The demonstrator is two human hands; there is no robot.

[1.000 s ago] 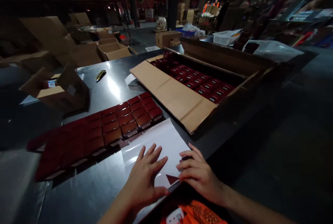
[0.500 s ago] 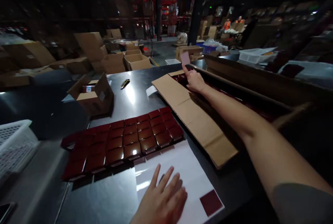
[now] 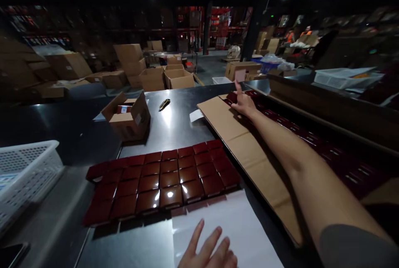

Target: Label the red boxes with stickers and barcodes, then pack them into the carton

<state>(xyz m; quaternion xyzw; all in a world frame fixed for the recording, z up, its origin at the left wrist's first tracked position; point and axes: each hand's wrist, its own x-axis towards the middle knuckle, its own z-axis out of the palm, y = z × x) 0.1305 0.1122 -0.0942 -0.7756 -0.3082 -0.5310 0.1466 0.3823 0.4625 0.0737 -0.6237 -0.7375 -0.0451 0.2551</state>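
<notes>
Sheet [image 3: 249,228] of glossy white paper lies on the metal bench [image 3: 134,245], under or just below the left hand [image 3: 208,251], its far edge meeting the near row of dark red boxes [image 3: 170,176]. The left hand, partly cut off by the lower border, has its fingers spread and loosely bent; whether they press on the paper cannot be told. The right hand [image 3: 245,104] reaches well away, over the far end of the long open carton [image 3: 249,156], index finger pointing up and the others loosely curled. A small pale pink square [image 3: 240,75] sits at that fingertip, with the thumb clear of it. The boxes stand in a tight block beyond the left hand and left of the carton, apart from the right hand. More dark red boxes [image 3: 352,164] fill the carton beneath the right forearm.
</notes>
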